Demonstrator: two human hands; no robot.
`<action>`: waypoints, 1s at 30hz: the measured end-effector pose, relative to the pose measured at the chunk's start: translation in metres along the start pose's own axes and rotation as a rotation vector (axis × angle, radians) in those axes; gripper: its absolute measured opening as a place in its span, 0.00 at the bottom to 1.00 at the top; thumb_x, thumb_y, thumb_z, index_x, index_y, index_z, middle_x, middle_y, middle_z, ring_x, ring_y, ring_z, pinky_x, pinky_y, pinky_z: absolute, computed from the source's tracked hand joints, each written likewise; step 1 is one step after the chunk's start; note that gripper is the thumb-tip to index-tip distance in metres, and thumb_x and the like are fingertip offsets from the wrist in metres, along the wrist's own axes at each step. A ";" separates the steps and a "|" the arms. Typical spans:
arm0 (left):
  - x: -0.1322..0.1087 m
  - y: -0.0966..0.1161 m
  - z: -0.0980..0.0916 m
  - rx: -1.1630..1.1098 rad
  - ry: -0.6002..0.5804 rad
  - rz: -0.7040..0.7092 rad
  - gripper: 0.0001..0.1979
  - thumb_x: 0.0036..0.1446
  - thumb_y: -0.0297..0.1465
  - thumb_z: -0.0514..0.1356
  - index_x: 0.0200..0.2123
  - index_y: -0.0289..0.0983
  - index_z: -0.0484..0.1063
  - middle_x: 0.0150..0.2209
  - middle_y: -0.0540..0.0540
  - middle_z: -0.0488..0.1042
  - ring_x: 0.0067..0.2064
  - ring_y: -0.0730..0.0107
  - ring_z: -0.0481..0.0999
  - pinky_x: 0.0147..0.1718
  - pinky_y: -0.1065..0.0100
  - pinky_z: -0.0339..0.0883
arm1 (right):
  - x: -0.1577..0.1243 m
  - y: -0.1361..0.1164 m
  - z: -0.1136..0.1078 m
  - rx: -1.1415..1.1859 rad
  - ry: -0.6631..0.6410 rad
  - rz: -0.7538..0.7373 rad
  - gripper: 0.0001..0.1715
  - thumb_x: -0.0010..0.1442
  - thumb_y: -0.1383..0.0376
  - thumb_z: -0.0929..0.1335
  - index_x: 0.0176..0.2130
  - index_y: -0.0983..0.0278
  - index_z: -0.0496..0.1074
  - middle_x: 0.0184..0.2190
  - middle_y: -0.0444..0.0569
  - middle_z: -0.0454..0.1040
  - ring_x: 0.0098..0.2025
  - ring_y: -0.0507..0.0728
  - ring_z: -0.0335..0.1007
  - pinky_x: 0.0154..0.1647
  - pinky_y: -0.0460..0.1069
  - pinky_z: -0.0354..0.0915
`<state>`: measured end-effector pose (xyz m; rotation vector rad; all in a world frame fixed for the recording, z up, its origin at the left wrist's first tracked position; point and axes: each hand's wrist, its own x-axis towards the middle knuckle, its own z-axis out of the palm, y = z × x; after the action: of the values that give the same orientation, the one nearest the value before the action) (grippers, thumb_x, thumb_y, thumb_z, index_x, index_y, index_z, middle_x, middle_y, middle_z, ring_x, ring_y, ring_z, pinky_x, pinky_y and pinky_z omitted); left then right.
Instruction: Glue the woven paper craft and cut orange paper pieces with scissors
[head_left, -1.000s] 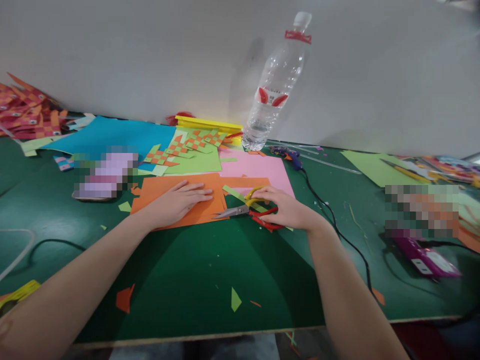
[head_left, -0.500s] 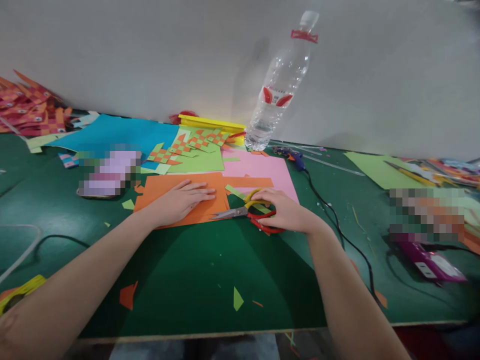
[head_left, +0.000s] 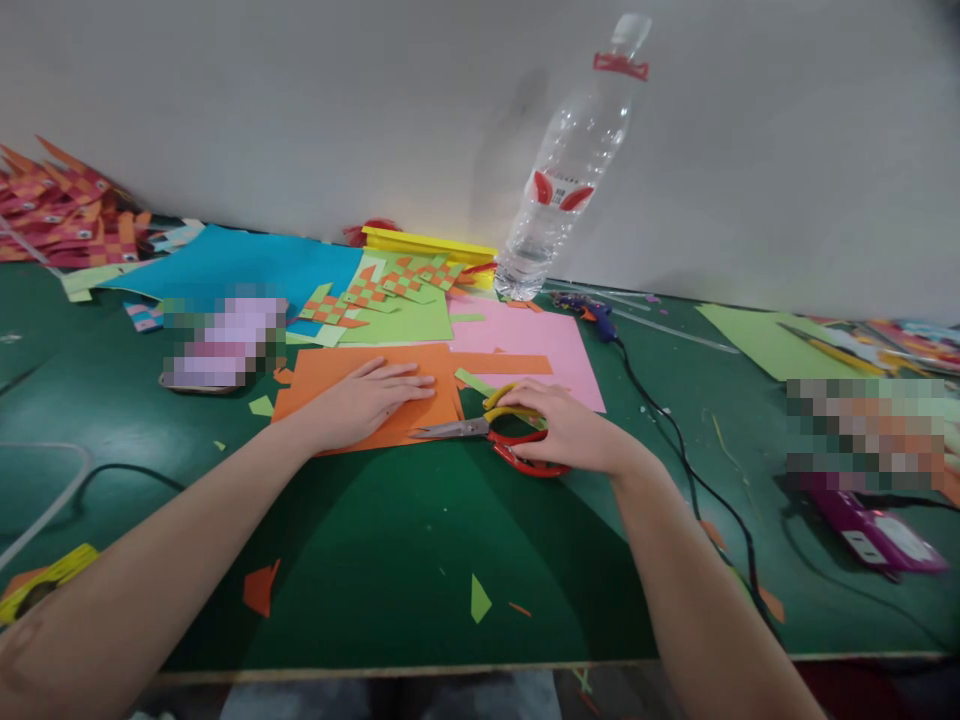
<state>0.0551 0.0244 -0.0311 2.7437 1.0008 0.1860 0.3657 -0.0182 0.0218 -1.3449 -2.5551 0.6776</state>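
My left hand (head_left: pixel 364 400) lies flat, fingers stretched out, on an orange paper sheet (head_left: pixel 330 372) on the green table (head_left: pixel 420 530). My right hand (head_left: pixel 566 430) curls over the red and yellow handles of a pair of scissors (head_left: pixel 480 432), whose closed blades point left toward the orange sheet. A light green paper strip (head_left: pixel 472 380) lies just beyond the scissors, over a pink sheet (head_left: pixel 540 345).
A clear plastic bottle (head_left: pixel 566 170) stands by the wall. Woven orange-green paper pieces (head_left: pixel 375 285) lie on green and blue sheets (head_left: pixel 240 265). A glue gun (head_left: pixel 592 312) with a black cord (head_left: pixel 705 470), a purple device (head_left: pixel 874 525) and paper scraps (head_left: pixel 259 588) are around.
My right hand has closed further over the scissor handles and drawn slightly toward me. The view shifted a little; my left hand stays flat on the orange sheet.
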 end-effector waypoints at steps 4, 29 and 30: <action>0.000 -0.001 0.001 0.008 0.009 0.016 0.26 0.67 0.26 0.38 0.63 0.48 0.58 0.65 0.57 0.59 0.68 0.73 0.50 0.66 0.61 0.38 | 0.002 -0.008 0.004 -0.011 0.013 0.006 0.22 0.52 0.63 0.69 0.49 0.57 0.70 0.53 0.48 0.71 0.56 0.62 0.65 0.59 0.60 0.57; 0.008 0.038 0.002 -0.233 0.222 -0.274 0.24 0.64 0.26 0.39 0.54 0.42 0.68 0.61 0.49 0.67 0.65 0.66 0.58 0.66 0.48 0.42 | -0.004 0.007 -0.005 -0.018 0.051 -0.021 0.24 0.49 0.64 0.70 0.48 0.57 0.72 0.52 0.48 0.73 0.54 0.61 0.67 0.59 0.59 0.57; 0.007 0.034 0.000 -0.249 0.224 -0.241 0.24 0.64 0.26 0.39 0.54 0.42 0.69 0.60 0.49 0.67 0.65 0.66 0.59 0.65 0.50 0.44 | -0.004 0.007 -0.005 -0.016 0.049 -0.024 0.24 0.49 0.64 0.70 0.48 0.57 0.72 0.52 0.48 0.73 0.55 0.61 0.67 0.59 0.59 0.57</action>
<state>0.0817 0.0037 -0.0228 2.3929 1.2602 0.5477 0.3748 -0.0163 0.0228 -1.3166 -2.5393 0.6133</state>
